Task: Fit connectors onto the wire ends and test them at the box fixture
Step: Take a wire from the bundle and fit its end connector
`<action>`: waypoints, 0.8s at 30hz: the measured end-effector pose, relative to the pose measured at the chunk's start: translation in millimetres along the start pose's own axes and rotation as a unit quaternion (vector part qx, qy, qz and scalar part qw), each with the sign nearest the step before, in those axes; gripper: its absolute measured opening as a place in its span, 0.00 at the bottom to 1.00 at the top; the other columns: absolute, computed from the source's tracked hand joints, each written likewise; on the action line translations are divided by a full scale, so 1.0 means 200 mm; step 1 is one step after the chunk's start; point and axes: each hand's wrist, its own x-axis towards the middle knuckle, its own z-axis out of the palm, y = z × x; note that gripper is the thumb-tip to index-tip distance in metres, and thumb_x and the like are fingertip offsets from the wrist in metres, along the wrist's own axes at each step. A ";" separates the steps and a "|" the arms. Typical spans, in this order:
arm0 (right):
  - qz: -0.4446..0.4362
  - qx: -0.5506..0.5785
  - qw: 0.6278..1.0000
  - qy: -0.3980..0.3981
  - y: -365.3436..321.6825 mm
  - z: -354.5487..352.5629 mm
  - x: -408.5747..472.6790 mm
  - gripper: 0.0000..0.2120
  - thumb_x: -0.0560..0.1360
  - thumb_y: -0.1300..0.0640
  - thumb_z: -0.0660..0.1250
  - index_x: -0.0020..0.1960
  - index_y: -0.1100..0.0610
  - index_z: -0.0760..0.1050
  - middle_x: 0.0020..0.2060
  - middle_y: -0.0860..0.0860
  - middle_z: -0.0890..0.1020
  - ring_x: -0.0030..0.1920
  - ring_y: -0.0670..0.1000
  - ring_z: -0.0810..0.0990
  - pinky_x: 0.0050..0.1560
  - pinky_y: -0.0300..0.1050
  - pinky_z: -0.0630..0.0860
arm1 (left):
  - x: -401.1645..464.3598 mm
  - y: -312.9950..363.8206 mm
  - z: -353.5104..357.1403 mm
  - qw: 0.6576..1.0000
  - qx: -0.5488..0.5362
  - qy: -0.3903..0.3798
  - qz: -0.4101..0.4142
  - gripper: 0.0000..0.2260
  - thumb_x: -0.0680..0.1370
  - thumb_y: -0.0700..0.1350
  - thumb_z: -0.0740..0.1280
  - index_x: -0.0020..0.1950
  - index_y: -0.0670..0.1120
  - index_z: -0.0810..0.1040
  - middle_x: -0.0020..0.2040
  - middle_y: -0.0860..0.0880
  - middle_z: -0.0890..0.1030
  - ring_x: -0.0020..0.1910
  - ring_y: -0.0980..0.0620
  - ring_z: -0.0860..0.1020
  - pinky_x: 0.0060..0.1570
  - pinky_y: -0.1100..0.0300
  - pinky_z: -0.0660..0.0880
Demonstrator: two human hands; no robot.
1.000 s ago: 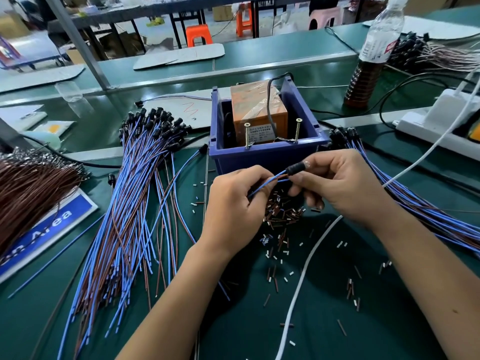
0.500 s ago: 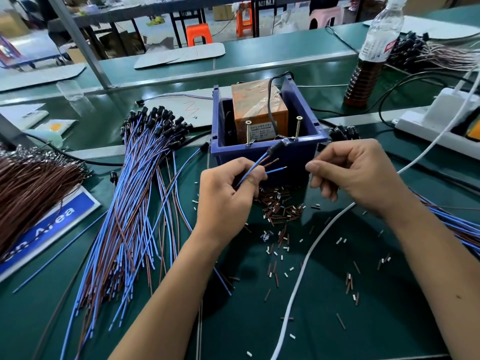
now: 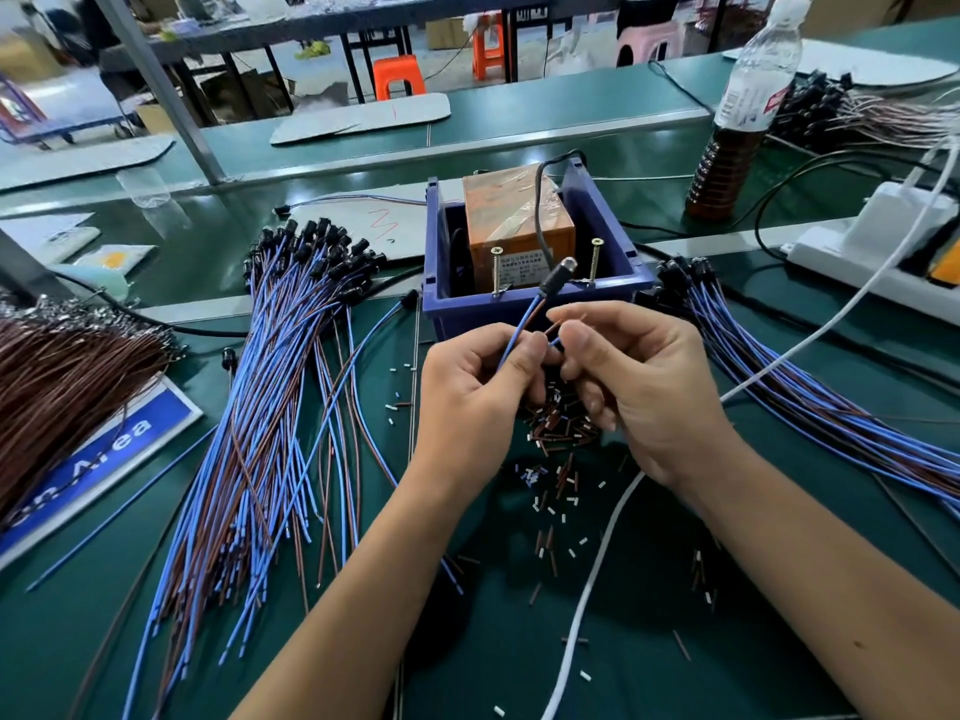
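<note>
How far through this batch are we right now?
Done, likely: wire bundle lying right of the blue box fixture. In hand: left hand and right hand hold one wire pair before the screws. Left: larger pile.

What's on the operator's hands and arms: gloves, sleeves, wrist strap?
Nothing visible. Left hand and right hand are bare: no gloves, no rings on the fingers that show. Both forearms are uncovered to the frame edge: no sleeves, watch or wrist strap. Nails look short and unpainted.
</note>
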 end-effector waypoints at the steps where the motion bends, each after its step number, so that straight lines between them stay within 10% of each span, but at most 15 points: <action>1: -0.003 -0.003 1.000 0.012 0.00 0.00 0.00 0.08 0.72 0.51 0.76 0.50 0.53 0.87 0.32 0.53 0.81 0.23 0.47 0.72 0.20 0.36 0.65 | 0.00 0.00 0.00 1.000 0.015 -0.002 0.007 0.11 0.81 0.42 0.67 0.41 0.44 0.83 0.28 0.50 0.76 0.27 0.58 0.70 0.30 0.67 0.65; 12: -0.040 0.004 0.994 0.101 -0.03 -0.08 0.04 0.05 0.78 0.61 0.74 0.43 0.55 0.83 0.26 0.52 0.72 0.22 0.47 0.65 0.22 0.36 0.61 | -0.01 0.00 -0.02 0.996 0.074 0.022 0.033 0.11 0.81 0.44 0.67 0.41 0.43 0.84 0.28 0.49 0.76 0.28 0.51 0.71 0.31 0.56 0.67; 24: -0.018 0.022 1.000 -0.009 -0.01 0.03 -0.01 0.03 0.72 0.58 0.75 0.45 0.56 0.85 0.29 0.53 0.81 0.21 0.46 0.68 0.20 0.34 0.62 | -0.03 0.00 0.04 0.997 0.021 0.052 0.061 0.12 0.83 0.41 0.67 0.41 0.41 0.82 0.34 0.46 0.82 0.34 0.43 0.79 0.37 0.49 0.76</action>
